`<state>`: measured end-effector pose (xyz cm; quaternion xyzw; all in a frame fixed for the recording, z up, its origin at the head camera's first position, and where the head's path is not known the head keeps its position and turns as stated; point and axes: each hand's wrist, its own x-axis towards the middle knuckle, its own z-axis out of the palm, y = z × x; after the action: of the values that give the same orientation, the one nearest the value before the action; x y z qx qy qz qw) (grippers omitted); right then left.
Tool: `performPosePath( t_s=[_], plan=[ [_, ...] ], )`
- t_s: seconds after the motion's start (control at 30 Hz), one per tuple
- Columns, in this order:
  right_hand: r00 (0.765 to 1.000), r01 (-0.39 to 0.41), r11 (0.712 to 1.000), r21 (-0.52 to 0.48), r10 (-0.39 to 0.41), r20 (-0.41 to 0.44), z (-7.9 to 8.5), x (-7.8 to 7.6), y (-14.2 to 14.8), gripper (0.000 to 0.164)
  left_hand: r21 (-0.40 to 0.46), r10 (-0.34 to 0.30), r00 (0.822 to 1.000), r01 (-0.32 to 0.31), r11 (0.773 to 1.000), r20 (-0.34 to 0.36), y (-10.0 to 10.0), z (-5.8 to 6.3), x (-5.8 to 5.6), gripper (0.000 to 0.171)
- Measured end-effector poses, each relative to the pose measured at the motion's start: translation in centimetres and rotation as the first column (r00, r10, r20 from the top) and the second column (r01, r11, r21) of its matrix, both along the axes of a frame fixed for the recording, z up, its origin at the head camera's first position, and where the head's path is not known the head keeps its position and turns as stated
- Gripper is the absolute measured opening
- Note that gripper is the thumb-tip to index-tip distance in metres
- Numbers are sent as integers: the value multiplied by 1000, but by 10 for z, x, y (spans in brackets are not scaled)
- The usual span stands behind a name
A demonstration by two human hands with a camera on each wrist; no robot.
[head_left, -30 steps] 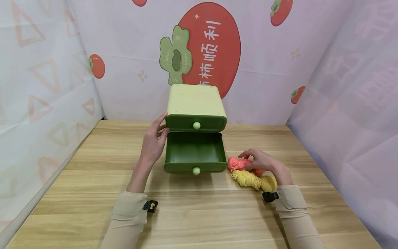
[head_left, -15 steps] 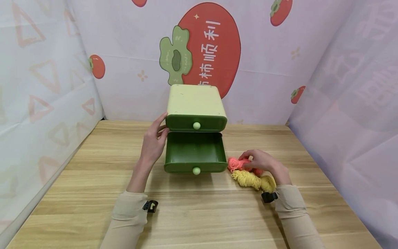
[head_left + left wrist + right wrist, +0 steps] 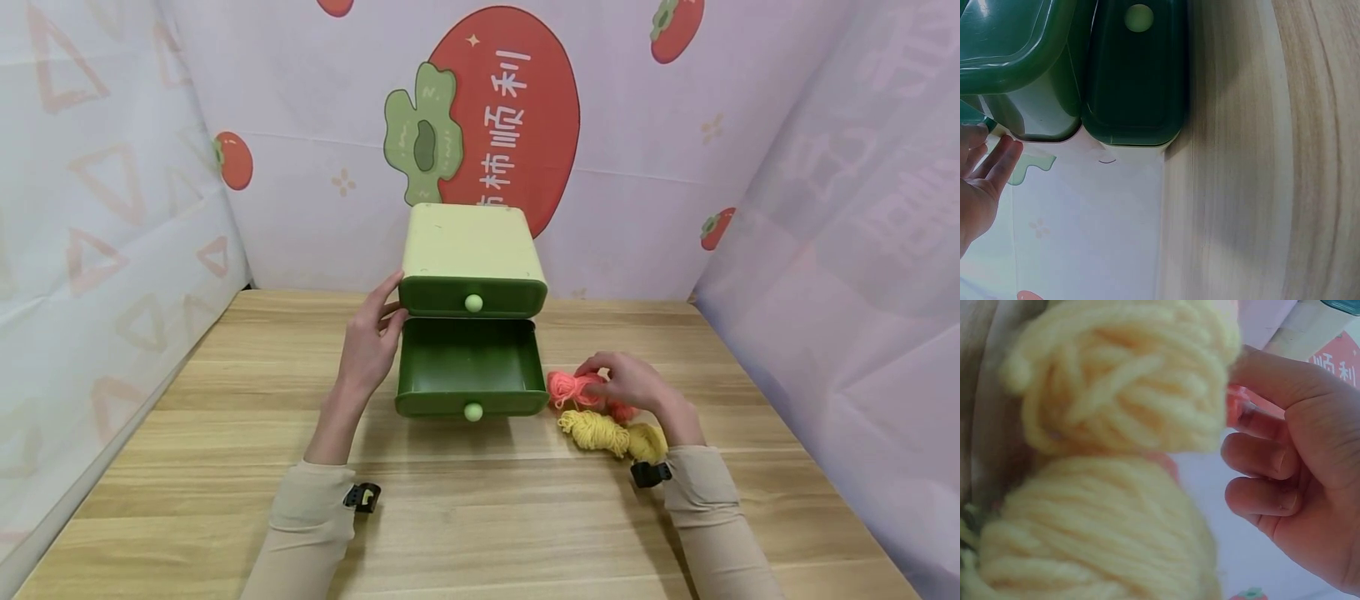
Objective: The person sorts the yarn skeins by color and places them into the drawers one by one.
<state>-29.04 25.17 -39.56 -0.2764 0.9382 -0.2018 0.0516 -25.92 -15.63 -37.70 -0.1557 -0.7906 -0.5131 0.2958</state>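
In the head view my left hand (image 3: 366, 346) rests against the left side of a cream cabinet (image 3: 472, 242) with green drawers, its fingertips at the front corner beside the upper drawer (image 3: 435, 297). Below that, a green drawer (image 3: 468, 367) stands pulled out with nothing in it. To the right, my right hand (image 3: 633, 387) pinches a pink yarn skein (image 3: 566, 388) between thumb and fingers. More pink yarn (image 3: 624, 412) shows under that hand. Two yellow yarn skeins (image 3: 595, 433) lie just in front; close up in the right wrist view, yellow yarn (image 3: 1129, 381) covers much of the pink.
A further green drawer front (image 3: 1138, 81), pushed in, sits at the cabinet's bottom in the left wrist view. The wooden table (image 3: 465, 517) runs up to printed cloth walls (image 3: 322, 225) at the back and sides.
My right hand has risen slightly and moved a little away from me, and the pink skein has shifted up with it. The left hand and cabinet stay as they were.
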Motion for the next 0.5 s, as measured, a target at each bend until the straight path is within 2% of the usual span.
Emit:
performPosePath(
  t_s=[0.3,0.5],
  plan=[
    [994,-31,999,-31,28,-103,11,4,-5,23,-4,6,1000,-6,1000,2,0,0,1,57],
    [986,-28,998,-59,18,-166,19,9,-8,22,-6,4,1000,-4,1000,0,0,1,1,56]
  ],
)
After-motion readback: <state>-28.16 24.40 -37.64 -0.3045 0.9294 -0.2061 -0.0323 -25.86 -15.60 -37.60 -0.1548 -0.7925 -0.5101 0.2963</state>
